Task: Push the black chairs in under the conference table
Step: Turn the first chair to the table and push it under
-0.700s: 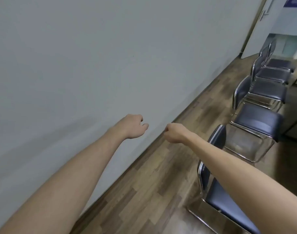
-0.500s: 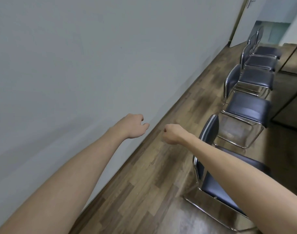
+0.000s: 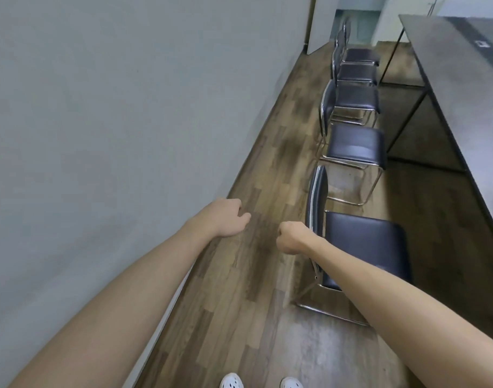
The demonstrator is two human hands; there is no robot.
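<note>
Hands' grip: left hand (image 3: 225, 217) loosely curled, right hand (image 3: 291, 238) fisted, both empty beside nearest chair (image 3: 363, 245).

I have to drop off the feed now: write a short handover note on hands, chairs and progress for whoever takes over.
Left hand: loosely curled, holding nothing, above the floor near the wall.
Right hand: closed in a fist, empty, just left of the nearest chair's backrest, not touching it.
Five black chairs in a row, from the nearest chair to the farthest chair, all standing clear of the conference table.
Done: none pushed in.
Left: all five, probably nearest first.
</note>
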